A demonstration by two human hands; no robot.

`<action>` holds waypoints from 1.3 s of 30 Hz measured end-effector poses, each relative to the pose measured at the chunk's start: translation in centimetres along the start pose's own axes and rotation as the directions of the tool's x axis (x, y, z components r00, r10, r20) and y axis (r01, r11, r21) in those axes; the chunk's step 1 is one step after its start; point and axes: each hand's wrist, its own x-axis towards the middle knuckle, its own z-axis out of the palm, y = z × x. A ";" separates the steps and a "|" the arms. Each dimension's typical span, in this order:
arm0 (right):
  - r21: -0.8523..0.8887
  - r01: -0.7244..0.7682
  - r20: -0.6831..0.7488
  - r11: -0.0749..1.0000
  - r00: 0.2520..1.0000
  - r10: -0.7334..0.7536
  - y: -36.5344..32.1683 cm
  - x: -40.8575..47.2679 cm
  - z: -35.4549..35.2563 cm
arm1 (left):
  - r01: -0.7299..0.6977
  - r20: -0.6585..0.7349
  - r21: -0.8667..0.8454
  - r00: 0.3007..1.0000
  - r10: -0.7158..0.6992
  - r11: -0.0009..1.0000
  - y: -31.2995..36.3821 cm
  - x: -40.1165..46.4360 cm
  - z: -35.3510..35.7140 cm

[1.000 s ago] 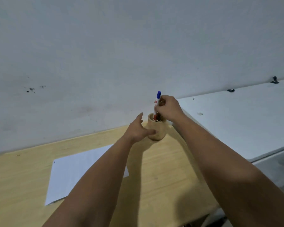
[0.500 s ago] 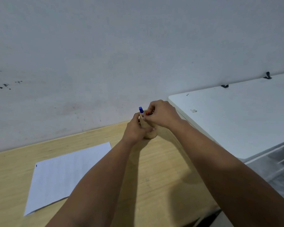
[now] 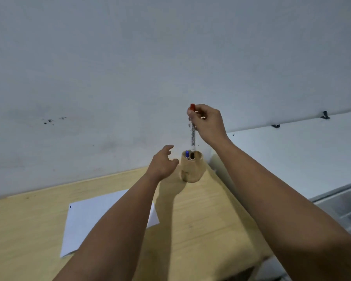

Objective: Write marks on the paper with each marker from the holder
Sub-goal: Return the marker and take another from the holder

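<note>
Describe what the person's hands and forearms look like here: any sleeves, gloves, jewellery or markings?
Both arms are bare along their whole visible length; no sleeve edge enters the frame. The left hand and the right hand wear no gloves. No watch, bracelet or wristband shows at either wrist, and no ring or marking is visible, though the fingers are small in this wide-angle view.

The round wooden pen holder (image 3: 192, 168) stands on the light wooden table (image 3: 201, 220) just right of the open left hand (image 3: 162, 162), not touching it, and below the right hand (image 3: 208, 123). The red-capped white marker (image 3: 193, 130) hangs upright from the right hand's fingers, its lower end just above the holder's mouth. The blue-capped marker (image 3: 187, 154) sits inside the holder. The white paper sheet (image 3: 89, 222) lies on the table, nearer the person than both hands, under the left forearm.
</note>
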 end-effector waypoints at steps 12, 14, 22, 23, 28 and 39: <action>-0.031 -0.194 0.589 0.981 0.789 0.174 -5.6 -9.6 11.6 | 0.009 -0.327 -0.182 0.942 -0.069 0.983 -2.1 -10.1 -16.2; -0.028 -0.227 0.644 0.974 0.741 0.191 -6.6 -11.3 14.1 | 0.003 -0.335 -0.237 0.938 -0.085 0.971 -3.5 -11.8 -18.5; 0.027 -0.124 0.741 0.992 0.669 0.063 -8.2 -14.9 23.6 | 0.030 -0.421 -0.156 0.902 -0.094 0.987 -9.1 -15.4 -25.1; 0.021 -0.034 0.732 0.999 0.682 0.008 -8.1 -15.1 24.5 | 0.045 -0.440 -0.163 0.891 -0.114 0.986 -10.0 -15.4 -25.7; -0.159 0.162 0.677 0.974 0.736 -0.012 -4.3 -14.2 25.3 | 0.243 -0.608 0.043 0.776 -0.168 0.969 -16.0 -16.6 -29.4; 0.427 -0.683 0.493 0.592 0.725 0.481 -0.1 -12.7 25.0 | 0.327 -0.318 0.777 0.941 -0.113 0.538 -25.8 -16.9 -25.2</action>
